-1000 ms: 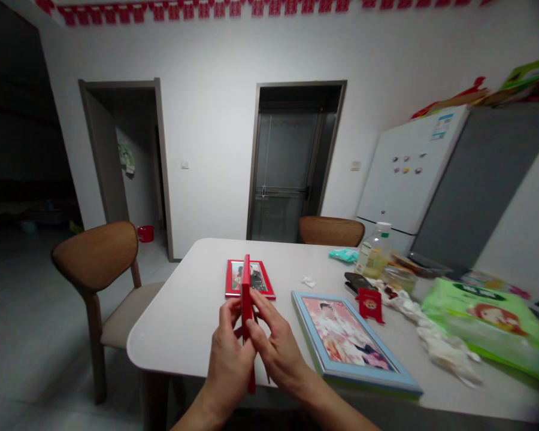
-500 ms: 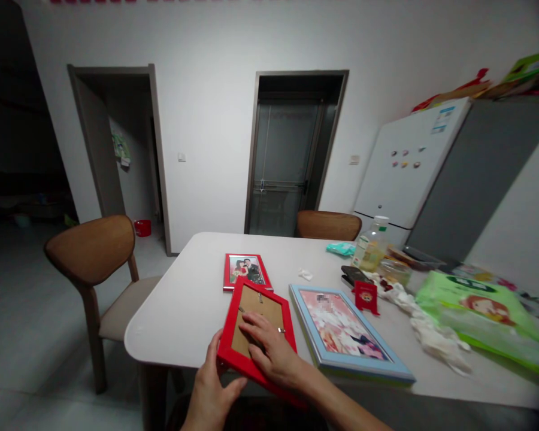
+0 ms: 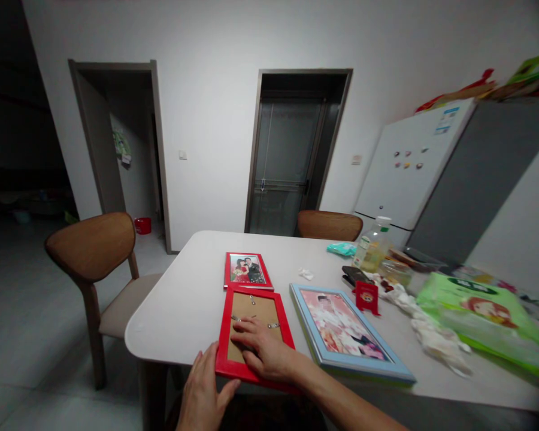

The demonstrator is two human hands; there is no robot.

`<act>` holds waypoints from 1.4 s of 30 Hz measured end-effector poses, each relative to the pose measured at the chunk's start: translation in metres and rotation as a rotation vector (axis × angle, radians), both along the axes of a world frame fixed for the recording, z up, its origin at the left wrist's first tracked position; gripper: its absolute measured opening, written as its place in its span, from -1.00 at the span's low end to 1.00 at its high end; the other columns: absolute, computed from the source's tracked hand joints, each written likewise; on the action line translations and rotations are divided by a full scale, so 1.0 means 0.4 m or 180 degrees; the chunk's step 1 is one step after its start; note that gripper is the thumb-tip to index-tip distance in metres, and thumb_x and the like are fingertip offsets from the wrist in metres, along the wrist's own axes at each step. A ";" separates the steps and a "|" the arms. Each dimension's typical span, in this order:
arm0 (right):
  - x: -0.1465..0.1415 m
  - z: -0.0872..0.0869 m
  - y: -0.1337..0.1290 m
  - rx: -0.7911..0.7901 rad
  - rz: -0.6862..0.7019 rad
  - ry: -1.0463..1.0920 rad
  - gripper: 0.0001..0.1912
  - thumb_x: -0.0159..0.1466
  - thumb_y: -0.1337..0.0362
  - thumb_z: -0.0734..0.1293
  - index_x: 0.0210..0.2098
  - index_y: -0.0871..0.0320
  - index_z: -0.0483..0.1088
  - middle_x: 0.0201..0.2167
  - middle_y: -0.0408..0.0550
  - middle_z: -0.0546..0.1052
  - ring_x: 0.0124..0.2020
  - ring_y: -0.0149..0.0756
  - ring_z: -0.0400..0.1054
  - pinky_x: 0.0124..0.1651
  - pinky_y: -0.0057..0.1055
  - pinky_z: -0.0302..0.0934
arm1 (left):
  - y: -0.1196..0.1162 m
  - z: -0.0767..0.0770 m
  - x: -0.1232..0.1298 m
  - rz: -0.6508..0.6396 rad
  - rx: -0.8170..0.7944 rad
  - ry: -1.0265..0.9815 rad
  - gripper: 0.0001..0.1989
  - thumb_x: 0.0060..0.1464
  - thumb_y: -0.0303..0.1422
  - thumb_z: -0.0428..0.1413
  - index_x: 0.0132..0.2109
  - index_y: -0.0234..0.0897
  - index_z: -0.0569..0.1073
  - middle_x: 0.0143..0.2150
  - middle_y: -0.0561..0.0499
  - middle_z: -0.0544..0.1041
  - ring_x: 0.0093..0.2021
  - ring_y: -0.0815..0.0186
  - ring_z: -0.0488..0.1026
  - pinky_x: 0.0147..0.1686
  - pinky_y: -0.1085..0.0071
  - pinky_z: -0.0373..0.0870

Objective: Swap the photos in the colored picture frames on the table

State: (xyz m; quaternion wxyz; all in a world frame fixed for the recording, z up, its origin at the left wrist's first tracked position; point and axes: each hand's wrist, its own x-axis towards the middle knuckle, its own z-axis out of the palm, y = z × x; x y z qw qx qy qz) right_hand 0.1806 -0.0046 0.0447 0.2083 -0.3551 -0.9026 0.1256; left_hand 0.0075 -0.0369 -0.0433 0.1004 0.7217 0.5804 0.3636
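A red photo frame lies face down at the table's near edge, its brown backing board and several small metal clips showing. My left hand holds its near left corner, with fingers along the side and thumb at the near edge. My right hand rests on the backing with its fingers stretched out, and hides the lower part. Just beyond, a second red photo frame lies picture up. To the right is a larger light blue photo frame, also picture up.
On the right of the white table are a bottle, a dark phone-like item, a small red stand, crumpled tissue and a green tissue pack. A wooden chair stands at the left.
The face-down red frame has turned straighter and come down flatter, its far end now near the second frame's close edge. Both hands moved with it; the right hand stays on the backing.
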 end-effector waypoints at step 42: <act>0.136 -0.065 0.116 0.0029 -0.1633 -0.0581 -0.76 -0.02 0.52 0.13 -0.54 0.23 0.41 -0.40 0.02 0.43 -0.32 -0.33 0.23 -0.25 -0.51 0.00 | 0.053 0.159 0.007 -0.1436 -0.0942 0.0130 -0.70 -0.35 -0.39 0.25 -0.36 -0.27 0.37 0.07 -0.13 0.30 0.13 0.22 0.10 0.03 0.38 0.12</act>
